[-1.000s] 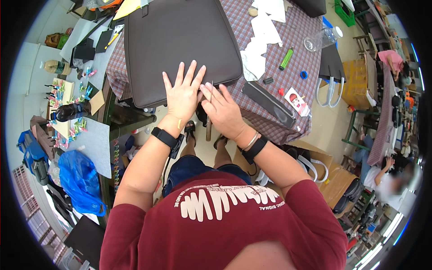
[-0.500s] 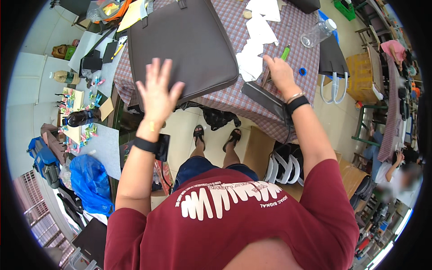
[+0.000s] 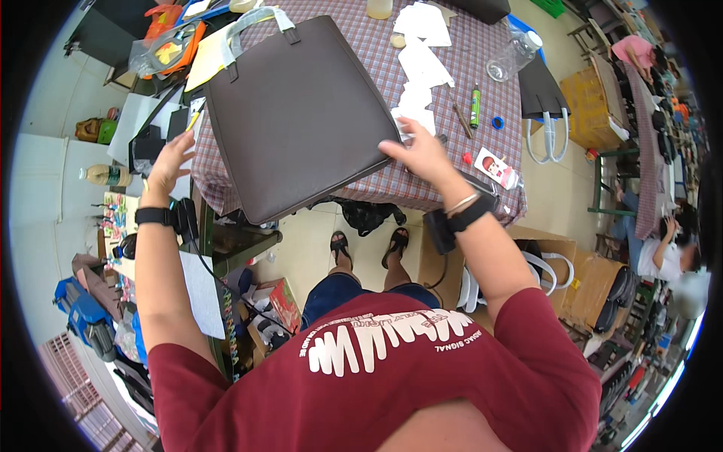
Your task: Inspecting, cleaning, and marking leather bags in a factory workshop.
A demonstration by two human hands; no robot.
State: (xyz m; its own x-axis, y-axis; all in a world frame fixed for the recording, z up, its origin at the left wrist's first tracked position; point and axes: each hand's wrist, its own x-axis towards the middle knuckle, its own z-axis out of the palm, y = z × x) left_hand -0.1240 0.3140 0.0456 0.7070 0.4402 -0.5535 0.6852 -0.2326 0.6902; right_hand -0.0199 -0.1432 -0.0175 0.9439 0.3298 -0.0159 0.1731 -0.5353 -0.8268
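Observation:
A dark brown tote bag (image 3: 301, 120) lies flat on the table, its handles (image 3: 252, 26) in pale wrapping at the far end. Off the bag's left side, my left hand (image 3: 169, 166) is open, fingers apart and holding nothing. My right hand (image 3: 423, 157) is at the bag's right edge. Its thumb reaches the near right corner, and its fingers are stretched over white paper pieces (image 3: 423, 64); whether the thumb presses on the bag I cannot tell. A black strap-like piece (image 3: 482, 184) lies partly hidden by my right wrist.
On the checkered tablecloth (image 3: 452, 113) are a green tube (image 3: 475, 105), a thin brown stick (image 3: 462, 120), a blue ring (image 3: 498, 123), a clear jar (image 3: 514, 56) and a cartoon card (image 3: 497, 167). Another dark bag (image 3: 544, 90) hangs at the right. A side table with papers (image 3: 139, 120) stands left.
My left hand has moved left, off the bag's surface. The right hand has come left and nearer to the bag's edge. More of the bag and its handles shows now.

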